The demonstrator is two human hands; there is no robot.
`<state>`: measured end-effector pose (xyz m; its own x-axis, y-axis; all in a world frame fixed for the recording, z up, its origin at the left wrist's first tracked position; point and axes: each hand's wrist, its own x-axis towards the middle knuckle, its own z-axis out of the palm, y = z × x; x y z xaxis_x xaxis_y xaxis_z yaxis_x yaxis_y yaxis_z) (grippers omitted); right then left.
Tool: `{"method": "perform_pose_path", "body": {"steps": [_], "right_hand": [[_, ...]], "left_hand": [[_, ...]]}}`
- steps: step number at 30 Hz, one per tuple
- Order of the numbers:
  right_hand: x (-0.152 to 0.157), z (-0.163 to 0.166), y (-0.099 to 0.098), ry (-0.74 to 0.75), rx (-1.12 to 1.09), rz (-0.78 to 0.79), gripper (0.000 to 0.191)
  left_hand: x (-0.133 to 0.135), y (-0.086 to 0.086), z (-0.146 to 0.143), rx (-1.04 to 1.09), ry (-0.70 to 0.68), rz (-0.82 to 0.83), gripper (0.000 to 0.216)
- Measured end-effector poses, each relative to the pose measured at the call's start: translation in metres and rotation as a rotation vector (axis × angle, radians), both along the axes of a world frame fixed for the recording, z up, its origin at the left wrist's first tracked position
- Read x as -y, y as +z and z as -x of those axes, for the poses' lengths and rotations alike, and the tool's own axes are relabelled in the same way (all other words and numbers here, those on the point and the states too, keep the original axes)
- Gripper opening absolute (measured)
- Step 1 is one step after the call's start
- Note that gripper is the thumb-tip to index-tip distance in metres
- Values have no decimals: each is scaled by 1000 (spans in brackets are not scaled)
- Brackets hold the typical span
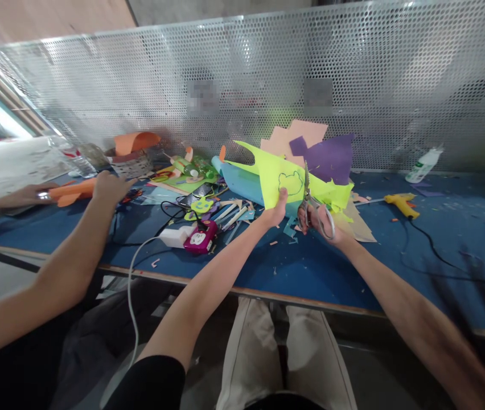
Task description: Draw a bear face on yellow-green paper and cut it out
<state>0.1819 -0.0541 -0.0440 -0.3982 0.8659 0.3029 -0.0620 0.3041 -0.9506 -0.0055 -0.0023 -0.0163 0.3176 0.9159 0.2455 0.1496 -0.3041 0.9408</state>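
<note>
My left hand [277,212] pinches the lower edge of a neon yellow-green sheet [276,171] and holds it up above the blue table [319,267]. A small bear-like outline [290,183] is drawn on the sheet. My right hand [325,225] grips silver scissors [308,193], whose blades point up into the sheet just right of the outline. A light blue sheet [242,181] and a purple sheet [332,159] lie behind the yellow-green one.
A co-worker's arm on the left reaches to orange paper [72,191]. Paper scraps, a magenta gadget [200,239], a white adapter with cable [174,236], a yellow glue gun [401,203] and a white bottle [424,165] lie about. A perforated metal screen [268,85] backs the table.
</note>
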Motion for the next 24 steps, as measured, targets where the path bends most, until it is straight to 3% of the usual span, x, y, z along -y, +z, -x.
{"method": "perform_pose_path", "body": {"steps": [14,19,24], "right_hand": [[1,-7,0,-40,56,-45,70],[5,-9,6,-103,80,-53,64],[6,-7,8,10,19,-10,68]], "left_hand": [[-2,-3,1,-35,-62,20,91],[-3,-2,7,-62,19,-46,90],[0,1,7,-100,57,-58,89]]}}
